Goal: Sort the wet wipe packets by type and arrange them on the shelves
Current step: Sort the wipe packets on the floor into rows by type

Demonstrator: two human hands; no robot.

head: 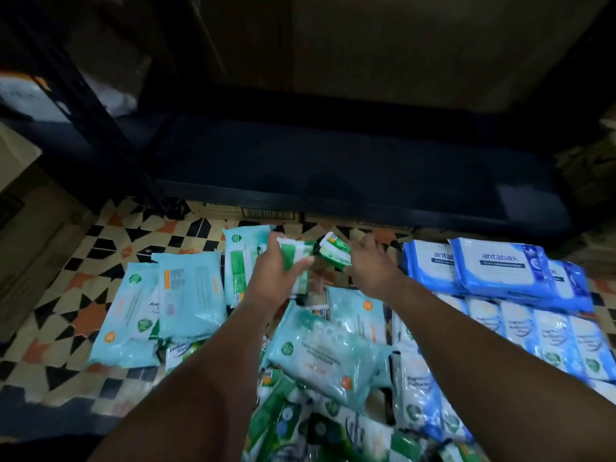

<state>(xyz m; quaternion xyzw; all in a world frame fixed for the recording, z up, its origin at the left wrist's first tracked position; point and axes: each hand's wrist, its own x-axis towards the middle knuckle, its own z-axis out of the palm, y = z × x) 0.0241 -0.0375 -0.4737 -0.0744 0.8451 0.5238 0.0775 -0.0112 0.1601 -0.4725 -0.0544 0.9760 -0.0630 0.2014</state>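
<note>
Kneeling over a tiled floor (60, 305) with black, cream and orange star pattern, both arms stretched forward. Left hand (276, 275) curled around a small green and white plastic wipe packet (296, 261), lifted clear of the floor, probably to read its type. Right hand (366, 265) reaching to a second small green packet (335, 251), fingers bent at its edge; cannot tell if really gripping or only touching, because of blur.

Around the hands, sorting already partly done: pale teal soft packets (190, 295) laid flat in a group at the left, blue and white packets marked "antabax" (496, 265) stacked at the right, a row of light blue packets (540, 331) just below them, touching side by side. Near the body, a mixed heap of green packets (300, 425), seemingly not yet sorted.

Beyond the packets, a dark low metal shelf (333, 161), bare, likely waiting for the groups.
</note>
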